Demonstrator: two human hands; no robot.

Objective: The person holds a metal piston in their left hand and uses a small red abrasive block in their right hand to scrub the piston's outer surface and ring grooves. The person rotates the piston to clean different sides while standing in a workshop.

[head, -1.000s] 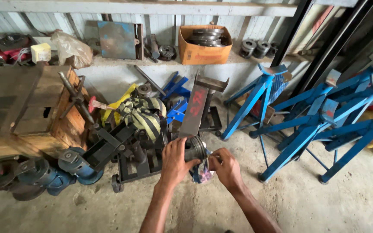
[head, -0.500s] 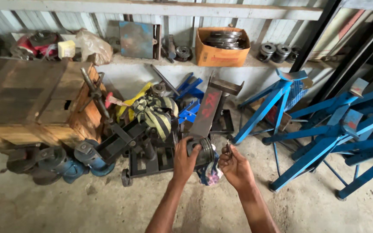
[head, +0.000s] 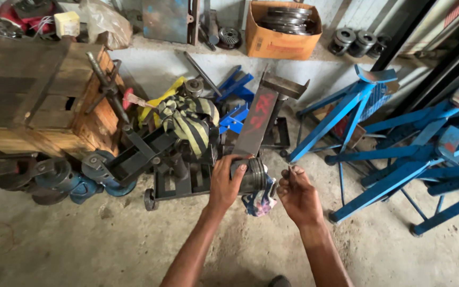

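Observation:
My left hand grips a dark metal piston held on its side, with a colourful rag hanging beneath it. To the right of the piston, my right hand pinches a small thin metal piece between thumb and fingers, a short gap away from the piston. Both hands are held above the concrete floor, in front of a dark steel stand with red marks on it.
A wooden crate stands at the left with blue pump-like parts below it. A striped cloth lies on black metal frames. Blue steel stands fill the right. A ledge holds an orange cardboard box of metal discs.
My right hand has drawn away from the piston and rag to the right, lifting the small metal piece. The view has tilted down and shifted slightly.

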